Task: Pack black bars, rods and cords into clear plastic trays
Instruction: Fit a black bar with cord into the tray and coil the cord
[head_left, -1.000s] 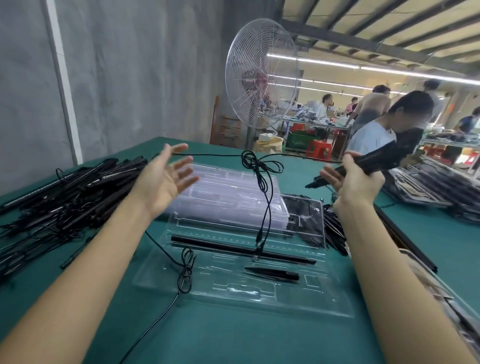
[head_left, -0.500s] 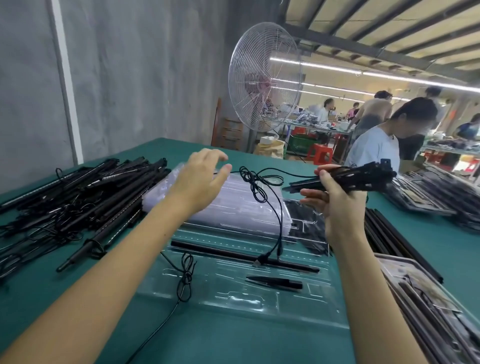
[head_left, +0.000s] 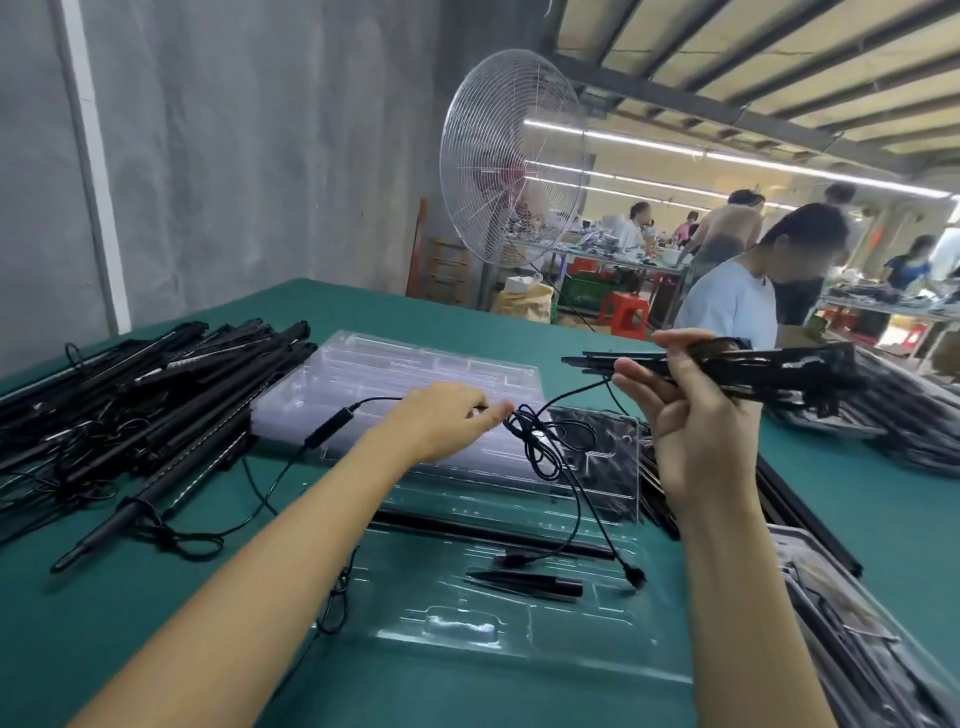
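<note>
Pinching cord (head_left: 535, 439) w/ left hand (head_left: 447, 421) over tray (head_left: 519, 644), right hand (head_left: 691, 421) gripping bars (head_left: 769, 364); tray partly filled, pile (head_left: 156, 405) left of it unpacked.

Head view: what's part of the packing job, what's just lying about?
Job: tray, bar in it, cord, rods in right hand, bar pile, tray stack.
Lying about: fan, stool.
</note>
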